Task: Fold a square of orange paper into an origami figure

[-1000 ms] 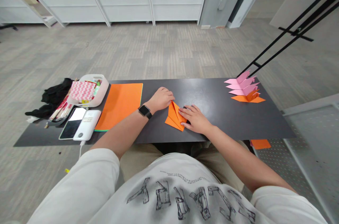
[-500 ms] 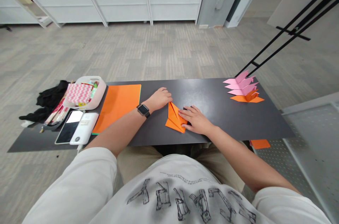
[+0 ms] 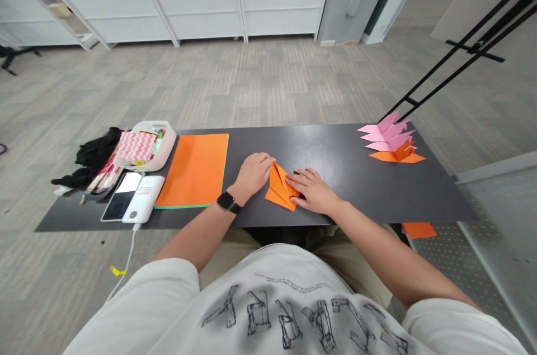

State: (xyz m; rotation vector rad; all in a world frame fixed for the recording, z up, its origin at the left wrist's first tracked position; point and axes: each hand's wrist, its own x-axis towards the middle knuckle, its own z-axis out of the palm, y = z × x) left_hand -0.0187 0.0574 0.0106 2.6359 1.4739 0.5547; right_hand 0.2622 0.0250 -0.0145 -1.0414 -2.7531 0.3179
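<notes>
Both hands press the folded orange paper on the table.

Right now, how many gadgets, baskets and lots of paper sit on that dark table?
Gadgets: 2, phone and power bank
Baskets: 1, white basket
Paper lots: 3, flat orange sheet, folded orange piece, pink-and-orange folded pile
Total: 6

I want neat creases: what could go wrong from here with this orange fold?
The folded orange paper has a raised flap; if the left hand and right hand press unevenly, it may slide on the smooth table and crease crooked. The stack of folded pieces sits near the right end; a nudge might tip it off, where an orange piece lies below.
</notes>
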